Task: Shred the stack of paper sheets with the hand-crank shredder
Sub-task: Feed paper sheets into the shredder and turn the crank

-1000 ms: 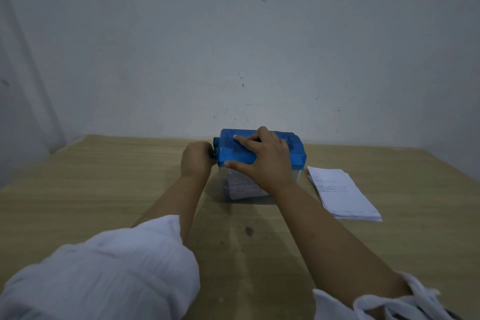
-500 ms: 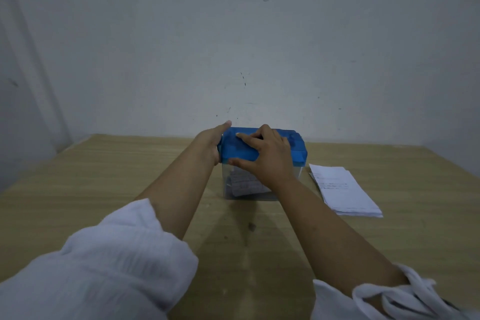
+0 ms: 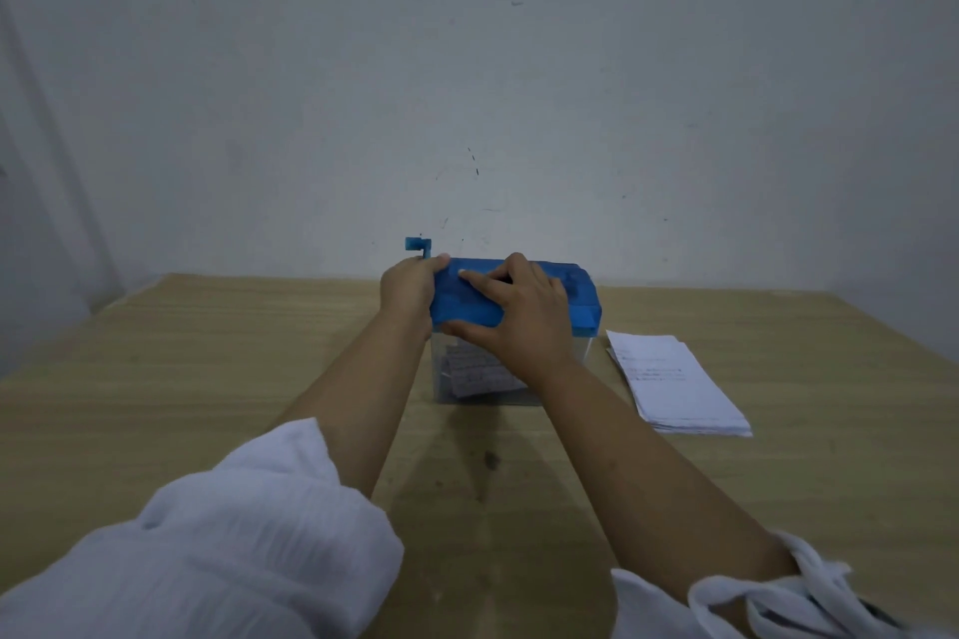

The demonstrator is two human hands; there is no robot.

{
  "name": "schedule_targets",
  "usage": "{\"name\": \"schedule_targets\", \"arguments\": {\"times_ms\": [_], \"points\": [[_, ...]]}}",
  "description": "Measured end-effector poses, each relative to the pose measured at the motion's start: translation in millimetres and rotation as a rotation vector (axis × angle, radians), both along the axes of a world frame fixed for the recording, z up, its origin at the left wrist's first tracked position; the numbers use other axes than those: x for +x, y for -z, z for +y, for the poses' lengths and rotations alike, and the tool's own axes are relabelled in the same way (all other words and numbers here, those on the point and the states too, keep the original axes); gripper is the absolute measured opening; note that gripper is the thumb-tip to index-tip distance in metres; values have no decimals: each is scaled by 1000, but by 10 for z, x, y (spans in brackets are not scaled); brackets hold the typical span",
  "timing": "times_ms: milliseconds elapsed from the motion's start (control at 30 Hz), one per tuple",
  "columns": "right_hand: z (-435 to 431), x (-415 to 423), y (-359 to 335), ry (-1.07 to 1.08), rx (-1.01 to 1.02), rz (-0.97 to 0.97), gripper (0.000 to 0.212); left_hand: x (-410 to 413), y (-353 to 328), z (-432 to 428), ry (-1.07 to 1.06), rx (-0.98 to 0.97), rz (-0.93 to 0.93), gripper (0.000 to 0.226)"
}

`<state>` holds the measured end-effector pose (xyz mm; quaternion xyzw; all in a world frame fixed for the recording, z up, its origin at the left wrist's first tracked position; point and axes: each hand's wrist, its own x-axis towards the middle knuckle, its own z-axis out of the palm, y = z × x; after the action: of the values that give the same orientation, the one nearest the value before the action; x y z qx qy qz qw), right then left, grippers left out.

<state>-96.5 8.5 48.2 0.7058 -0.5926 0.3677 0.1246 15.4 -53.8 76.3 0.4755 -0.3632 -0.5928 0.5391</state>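
Observation:
The hand-crank shredder [image 3: 581, 306] has a blue lid on a clear bin and stands mid-table. Printed paper shows inside the bin [image 3: 477, 374]. My right hand [image 3: 519, 317] holds the lid, fingers bent over its top and thumb along its front edge. At the lid's left end my left hand [image 3: 407, 288] wraps round the base of the crank, thumb on the lid's top; its fingers are hidden. The blue crank knob [image 3: 416, 244] sticks up free above that hand. The stack of paper sheets [image 3: 674, 389] lies flat to the right of the shredder.
The wooden table [image 3: 207, 379] meets a grey wall close behind the shredder, and a side wall closes in on the left. A small dark spot [image 3: 490, 459] marks the tabletop in front of the bin. White sleeves cover both upper arms near the camera.
The crank has swung from the low near side up to the top. My left hand has let go of the knob and now sits below it at the lid's end. My right hand stayed on the lid.

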Motion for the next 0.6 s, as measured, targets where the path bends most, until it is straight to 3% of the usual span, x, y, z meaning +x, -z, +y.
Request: {"name": "schedule_targets", "arguments": {"times_ms": [167,300,500,600], "points": [[0,-5,8,-11,-8,9,62,-27,101,24,-91,-149,47,32],[9,-10,11,-9,0,44,62,-43,97,39,-177,-221,-43,37],[75,-98,37,-84,40,126,62,-73,242,309,-235,-558,-563,45],[191,-289,88,-70,-28,-8,51,-91,450,524,-193,-776,-811,45]]}}
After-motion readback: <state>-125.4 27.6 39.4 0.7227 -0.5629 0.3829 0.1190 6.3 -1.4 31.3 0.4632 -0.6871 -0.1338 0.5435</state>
